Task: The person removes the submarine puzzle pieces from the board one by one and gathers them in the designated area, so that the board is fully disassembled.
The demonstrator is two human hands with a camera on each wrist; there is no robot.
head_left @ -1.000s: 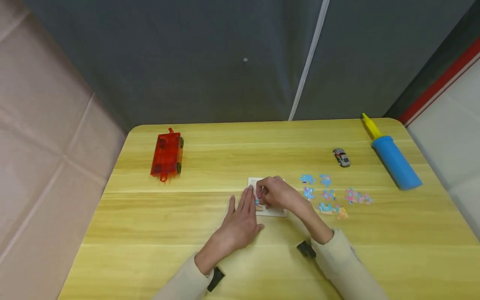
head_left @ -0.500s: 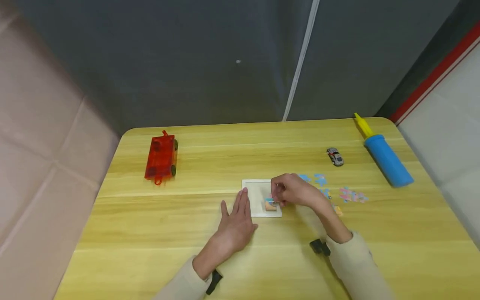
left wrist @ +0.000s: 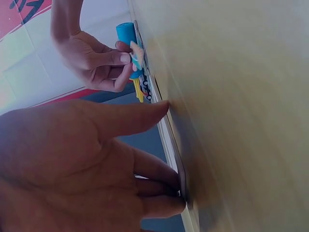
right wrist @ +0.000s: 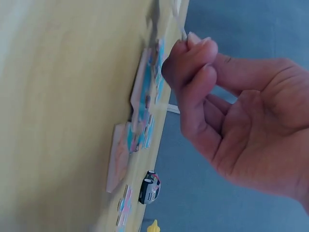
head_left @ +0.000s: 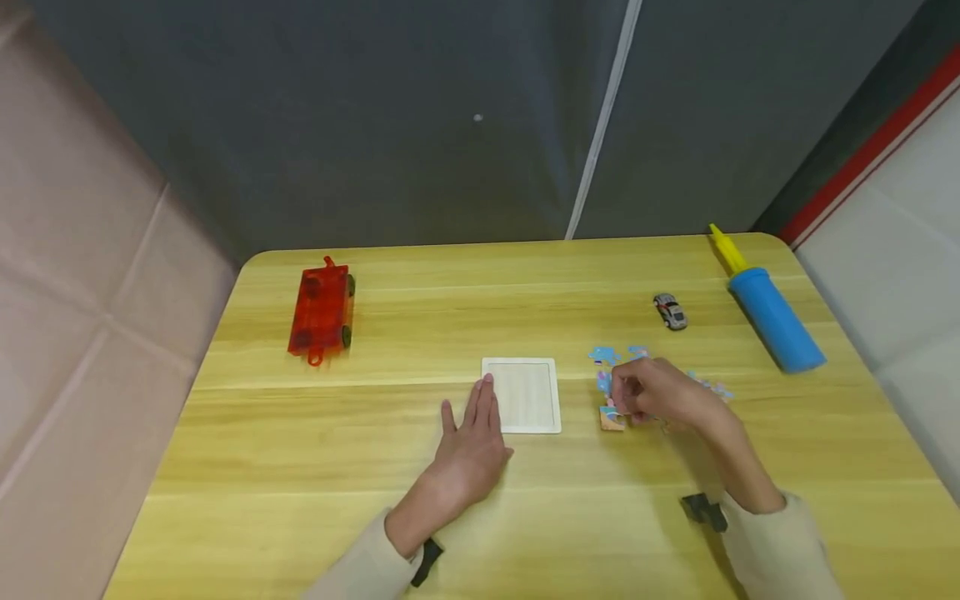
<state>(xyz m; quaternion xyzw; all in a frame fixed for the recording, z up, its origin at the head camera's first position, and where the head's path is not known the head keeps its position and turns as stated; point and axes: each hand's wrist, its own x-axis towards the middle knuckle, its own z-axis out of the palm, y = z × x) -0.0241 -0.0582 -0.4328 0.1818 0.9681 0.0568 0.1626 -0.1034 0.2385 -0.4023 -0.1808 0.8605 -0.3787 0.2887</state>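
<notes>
My left hand (head_left: 472, 454) lies with straight fingers on the left edge of a square white puzzle tray (head_left: 557, 398); the tray's inside is bare. In the left wrist view its fingertips touch the tray's rim and the thumb reaches the table. My right hand (head_left: 663, 393) pinches a jigsaw piece (head_left: 611, 419), tan with some blue, between thumb and curled fingers, above the table right of the tray. The left wrist view shows this piece (left wrist: 137, 55) raised off the table. Several loose jigsaw pieces (head_left: 602, 355) lie around and partly behind the right hand.
A red transparent toy cart (head_left: 321, 310) stands at the table's back left. At the back right are a small silver toy car (head_left: 670, 312) and a blue pump (head_left: 776, 321) with a yellow nozzle. A dark grey partition (head_left: 375, 125) rises behind the table.
My right hand has carried the jigsaw piece from over the tray to the right, toward the loose pieces. The tray's inside is now uncovered. My left hand has stayed at the tray's edge.
</notes>
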